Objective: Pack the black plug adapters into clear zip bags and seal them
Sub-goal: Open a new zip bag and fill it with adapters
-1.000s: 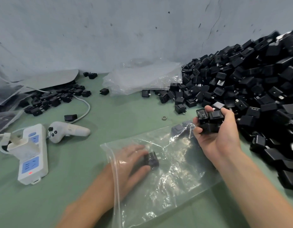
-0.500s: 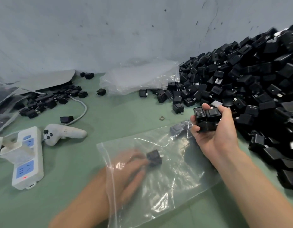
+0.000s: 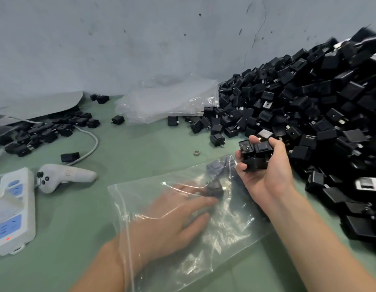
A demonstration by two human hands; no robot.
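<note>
Lying on the tabletop (image 3: 130, 157): a clear zip bag (image 3: 225, 241) is seen flat, crinkled and glossy, with its zip edge crossing the left wrist.
Bag contents: one black, cube-shaped adapter (image 3: 214, 187) is seen through the film toward the bag's far corner. A second adapter (image 3: 214, 166) is lodged deeper in that corner, greyed by the plastic.
Left grip (image 3: 170, 220): it is pushed inside the bag and released, with fingers stretched straight and fingertips at the adapter. Whether they touch it cannot be told through the blur.
Right grip (image 3: 265, 173): it is clenched palm-up round a clutch of adapters (image 3: 256, 152), outside the film and just beside the bag's far right corner.
Heap of adapters (image 3: 309, 112): it is banked up to the right of the bag and beyond it, and metal prongs are visible on several pieces.
Spare bags (image 3: 168, 102): a clear stack is laid well beyond the bag.
Left of the bag: a white controller (image 3: 64, 175) and a white power strip (image 3: 12, 209) with blue sockets are seen.
Just beyond the bag: a small metal ring (image 3: 196, 153) is seen.
Change from a second ago: the adapter was then pinched midway in the bag. Now the fingers are straightened and the adapter has been carried nearer the far corner. The right grip's load and place are unchanged.
</note>
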